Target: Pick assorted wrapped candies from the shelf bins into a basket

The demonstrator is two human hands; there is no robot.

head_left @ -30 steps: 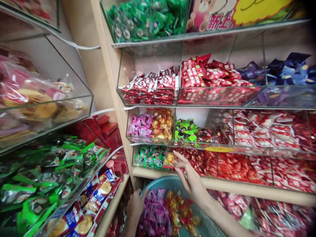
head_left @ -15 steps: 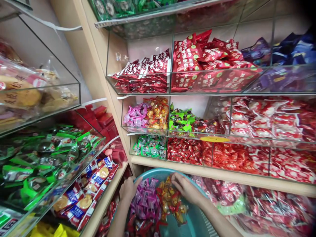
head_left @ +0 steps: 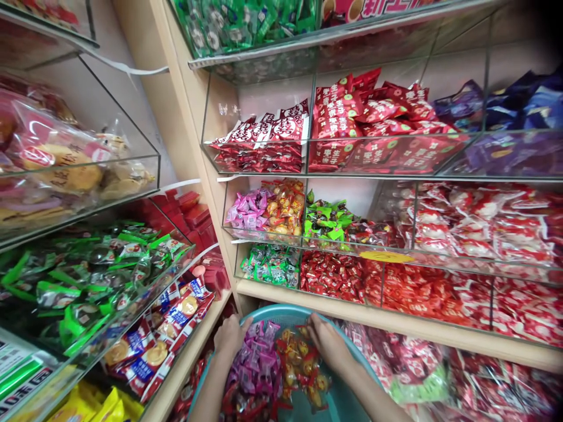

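Observation:
My left hand (head_left: 231,335) is closed around the left rim of a teal plastic basket (head_left: 303,312). Inside the basket, my right hand (head_left: 326,340) has its fingers bent down at the gold-wrapped candies (head_left: 303,366), near the far rim. Its fingertips are partly hidden, so what they grip cannot be made out. Purple-wrapped candies (head_left: 257,360) fill the left of the basket beside the gold ones. Dark red packets (head_left: 248,404) lie nearer to me, and bare teal bottom shows at the right.
Clear bins hold more purple candies (head_left: 246,211), gold candies (head_left: 284,205), green candies (head_left: 328,220) and red packets (head_left: 336,117). A wooden shelf edge (head_left: 352,313) runs just behind the basket. Left are green-wrapped snacks (head_left: 88,275) and biscuit packs (head_left: 167,334); bagged sweets (head_left: 396,357) lie right.
The view has tilted slightly up, so the shelves sit lower in the picture. My right hand has shifted slightly down over the gold candies; my left hand stays on the rim.

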